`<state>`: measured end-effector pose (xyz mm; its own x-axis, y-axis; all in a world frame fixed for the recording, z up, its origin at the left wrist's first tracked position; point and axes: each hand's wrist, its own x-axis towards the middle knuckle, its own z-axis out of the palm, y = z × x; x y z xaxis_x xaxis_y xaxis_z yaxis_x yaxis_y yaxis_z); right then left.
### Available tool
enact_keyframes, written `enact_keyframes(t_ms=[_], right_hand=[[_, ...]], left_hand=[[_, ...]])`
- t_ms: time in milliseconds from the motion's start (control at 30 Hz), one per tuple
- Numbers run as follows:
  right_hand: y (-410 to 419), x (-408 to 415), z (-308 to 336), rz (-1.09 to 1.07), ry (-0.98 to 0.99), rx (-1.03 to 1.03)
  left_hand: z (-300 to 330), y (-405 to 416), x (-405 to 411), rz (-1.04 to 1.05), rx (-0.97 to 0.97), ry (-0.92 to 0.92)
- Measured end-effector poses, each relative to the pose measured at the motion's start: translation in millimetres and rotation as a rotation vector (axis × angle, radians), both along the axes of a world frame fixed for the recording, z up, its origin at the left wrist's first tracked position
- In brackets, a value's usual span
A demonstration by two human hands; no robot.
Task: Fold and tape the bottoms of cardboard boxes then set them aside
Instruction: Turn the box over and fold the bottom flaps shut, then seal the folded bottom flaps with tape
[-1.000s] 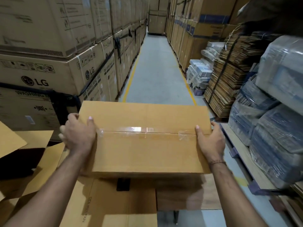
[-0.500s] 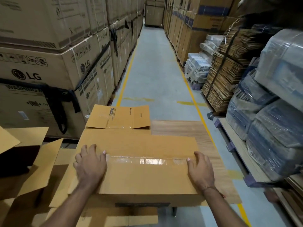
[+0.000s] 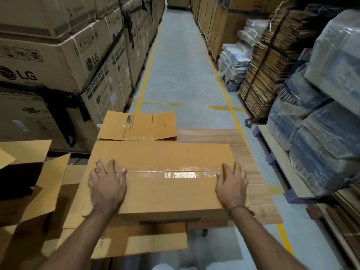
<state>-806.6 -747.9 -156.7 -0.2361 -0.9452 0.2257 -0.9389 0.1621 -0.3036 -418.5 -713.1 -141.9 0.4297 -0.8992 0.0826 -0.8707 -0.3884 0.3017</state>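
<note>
A brown cardboard box (image 3: 165,193) lies bottom-up on a wooden table (image 3: 253,184), its flaps closed and a strip of clear tape (image 3: 175,174) along the centre seam. My left hand (image 3: 106,187) presses flat on the box's left end, fingers spread over the tape end. My right hand (image 3: 230,185) lies on the right end, fingers curled over the edge. Behind it another taped box (image 3: 136,126) with printed labels rests at the table's far left.
Open boxes with raised flaps (image 3: 29,184) stand at the left, flat cardboard (image 3: 136,240) below the table. Stacked LG cartons (image 3: 58,55) line the left; bundled flat cardboard (image 3: 272,65) and wrapped bundles (image 3: 321,133) on a pallet line the right. A grey aisle (image 3: 179,75) runs ahead.
The box came down from a raised position onto the table, and my hands shifted from gripping its sides to resting on its top ends.
</note>
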Motion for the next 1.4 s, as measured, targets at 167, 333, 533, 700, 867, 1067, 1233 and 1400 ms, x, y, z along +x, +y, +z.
enact_keyframes(t_ms=[167, 333, 533, 700, 867, 1067, 1233, 1400], right_hand=[[10.1, 23.0, 2.2, 0.192, 0.016, -0.178], [8.7, 40.5, -2.7, 0.139, -0.165, -0.146], [9.4, 50.2, 1.1, 0.095, -0.048, -0.157], [6.5, 58.0, 3.9, 0.107, 0.141, -0.123], [-3.2, 50.4, 12.0, 0.102, -0.010, 0.021], [-16.2, 25.5, 20.8, 0.127, -0.292, 0.072], [-24.1, 4.8, 24.4, -0.020, -0.492, 0.045], [-25.9, -20.0, 19.2, -0.084, -0.495, 0.060]], left_hand=[[-1.0, 1.7, 1.3, 0.004, -0.021, 0.019], [-2.3, 2.1, 1.6, -0.002, -0.043, 0.012], [-2.1, 1.7, 5.2, -0.014, -0.040, 0.018], [-3.5, 3.0, 8.7, -0.031, -0.052, 0.045], [-4.2, 2.4, 9.5, -0.032, -0.030, 0.039], [-8.0, 3.7, 5.8, -0.011, -0.058, 0.025], [-7.7, 3.9, 4.8, 0.000, -0.064, 0.023], [-6.3, 6.2, 0.0, 0.022, -0.080, 0.026]])
